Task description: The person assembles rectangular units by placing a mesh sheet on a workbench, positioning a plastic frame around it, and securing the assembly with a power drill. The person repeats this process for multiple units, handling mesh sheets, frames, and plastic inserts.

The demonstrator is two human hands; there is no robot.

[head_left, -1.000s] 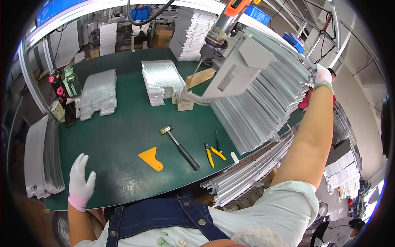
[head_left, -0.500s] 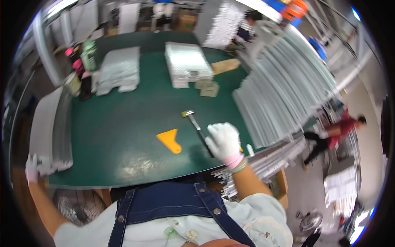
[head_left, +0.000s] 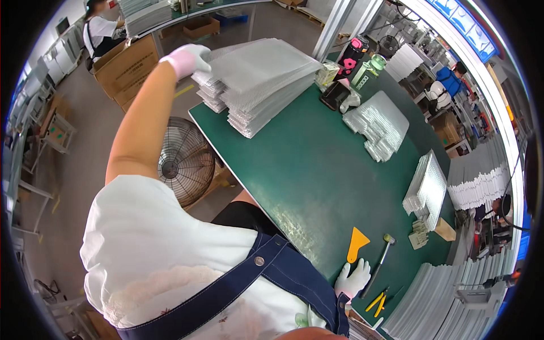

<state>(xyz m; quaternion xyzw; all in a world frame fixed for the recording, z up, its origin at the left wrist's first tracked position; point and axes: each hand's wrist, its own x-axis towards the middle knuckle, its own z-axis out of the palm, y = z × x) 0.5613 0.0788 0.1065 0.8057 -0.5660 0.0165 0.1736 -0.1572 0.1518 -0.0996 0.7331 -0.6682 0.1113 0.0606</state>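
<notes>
My left hand (head_left: 191, 60), in a white glove with a pink cuff, reaches out to the far left and is closed on the edge of a stack of silvery textured sheets (head_left: 263, 68). The sheets lie fanned and uneven at the corner of the green table (head_left: 306, 164). With fingers spread, my gloved right hand (head_left: 352, 280) rests on the tabletop near its front edge. Just beyond its fingertips is a yellow scraper (head_left: 356, 245). A hammer (head_left: 379, 265) with a dark handle lies to its right, and yellow-handled pliers (head_left: 376, 304) lie nearer the edge.
Two more sheet stacks, one nearer (head_left: 379, 122) and one farther right (head_left: 428, 187), sit on the table. Bottles (head_left: 369, 71) stand at its far side. Grey panels (head_left: 425, 300) are piled at right. A floor fan (head_left: 184, 161) and carton (head_left: 127, 71) stand at left; a person works beyond.
The view has swung to the left. My right hand has come down from above the hammer handle to the tabletop by the scraper. My left hand stays at the left sheet stack.
</notes>
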